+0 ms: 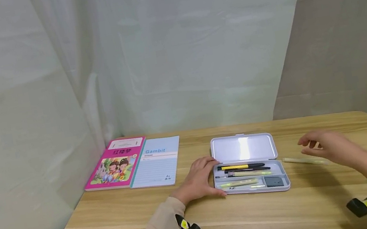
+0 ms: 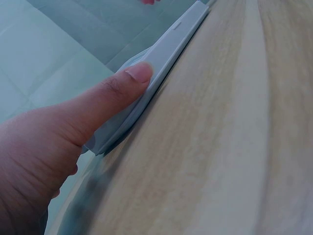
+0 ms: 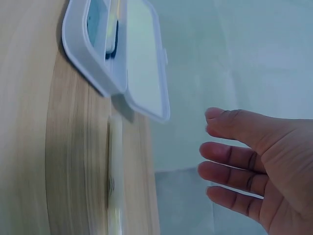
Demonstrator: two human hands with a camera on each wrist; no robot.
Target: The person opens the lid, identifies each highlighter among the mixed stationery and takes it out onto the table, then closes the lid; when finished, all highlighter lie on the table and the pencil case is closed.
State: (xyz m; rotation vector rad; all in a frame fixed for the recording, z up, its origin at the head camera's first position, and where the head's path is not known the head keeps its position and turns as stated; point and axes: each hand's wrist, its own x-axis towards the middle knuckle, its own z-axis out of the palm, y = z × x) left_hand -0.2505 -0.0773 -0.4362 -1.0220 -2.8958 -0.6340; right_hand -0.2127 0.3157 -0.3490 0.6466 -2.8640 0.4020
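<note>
A white pencil case [image 1: 242,149] lies on the table with its lid folded back. Inside it are a yellow-and-black pen [image 1: 241,166], a pale pen with a green end [image 1: 250,173], another pale pen [image 1: 239,183], a dark eraser [image 1: 273,181] and other slim items. My left hand [image 1: 198,181] grips the case's left end, its thumb [image 2: 141,73] against the front wall. My right hand [image 1: 331,146] hovers above a pale pen [image 3: 116,171] lying on the table right of the case. Its fingers are loosely bent and hold nothing.
A pink book [image 1: 115,164] and a light blue notebook [image 1: 156,161] lie side by side at the table's far left. Pale curtains [image 1: 176,51] hang behind and beside the wooden table [image 1: 259,219].
</note>
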